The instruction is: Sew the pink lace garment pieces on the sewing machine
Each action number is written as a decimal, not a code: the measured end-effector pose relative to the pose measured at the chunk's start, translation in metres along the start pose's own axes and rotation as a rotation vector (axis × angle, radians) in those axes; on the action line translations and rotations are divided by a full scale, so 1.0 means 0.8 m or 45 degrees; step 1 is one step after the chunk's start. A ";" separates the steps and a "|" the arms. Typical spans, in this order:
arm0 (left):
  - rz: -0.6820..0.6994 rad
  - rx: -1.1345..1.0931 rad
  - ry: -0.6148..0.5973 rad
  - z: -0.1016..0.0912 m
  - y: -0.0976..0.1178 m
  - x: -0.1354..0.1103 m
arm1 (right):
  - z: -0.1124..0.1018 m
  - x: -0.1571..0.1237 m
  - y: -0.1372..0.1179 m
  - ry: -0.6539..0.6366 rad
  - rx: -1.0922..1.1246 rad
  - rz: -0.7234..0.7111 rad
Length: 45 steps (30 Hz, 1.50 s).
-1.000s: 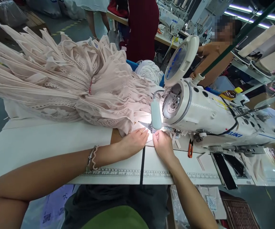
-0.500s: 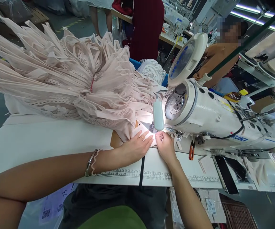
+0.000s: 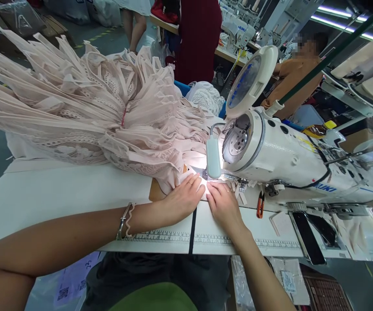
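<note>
My left hand (image 3: 184,198) lies flat on a pale pink fabric piece (image 3: 206,186), just in front of the sewing machine's needle area. From the right, my right hand (image 3: 224,206) rests its outstretched fingertips on the same fabric, close to the left fingertips. Both hands look open, pressing down on the cloth. A white sewing machine (image 3: 283,149) stands to the right, and its small pale green lamp (image 3: 213,157) lights the fabric and partly hides the needle area. Behind my left hand a large tied bundle of pink lace garments (image 3: 150,108) covers the table.
Orange thread snips (image 3: 260,205) and a phone (image 3: 307,236) lie right of my right hand. A round magnifier (image 3: 248,84) rises above the machine head. A ruler strip (image 3: 163,236) runs along the table's front edge. Another person (image 3: 295,82) sits beyond the machine.
My right hand has gone from a pinch at the fabric's edge to fingers stretched out on it. My left hand has shifted slightly left, its fingers closer together.
</note>
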<state>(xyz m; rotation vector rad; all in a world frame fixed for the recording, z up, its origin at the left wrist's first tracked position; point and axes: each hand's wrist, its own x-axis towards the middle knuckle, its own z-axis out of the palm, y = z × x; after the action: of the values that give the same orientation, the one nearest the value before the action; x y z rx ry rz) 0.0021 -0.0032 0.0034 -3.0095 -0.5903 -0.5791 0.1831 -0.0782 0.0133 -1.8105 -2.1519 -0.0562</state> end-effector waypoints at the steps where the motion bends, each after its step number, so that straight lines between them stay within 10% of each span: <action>1: -0.010 0.043 -0.020 -0.002 0.001 0.002 | 0.002 0.000 -0.002 -0.006 -0.072 -0.029; 15: 0.159 0.090 0.051 0.014 0.007 0.012 | 0.006 0.018 0.041 -0.153 0.013 0.002; 32: 0.189 0.235 0.088 0.016 0.000 0.014 | 0.012 0.012 0.038 -0.045 0.110 0.021; 45: 0.149 0.147 0.115 0.032 -0.007 0.016 | 0.001 0.023 0.023 -0.260 0.088 0.248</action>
<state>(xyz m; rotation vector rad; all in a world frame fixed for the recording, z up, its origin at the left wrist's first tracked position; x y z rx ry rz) 0.0197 0.0088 -0.0159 -2.8689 -0.4239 -0.6458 0.1983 -0.0567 0.0147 -2.0520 -2.0657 0.2558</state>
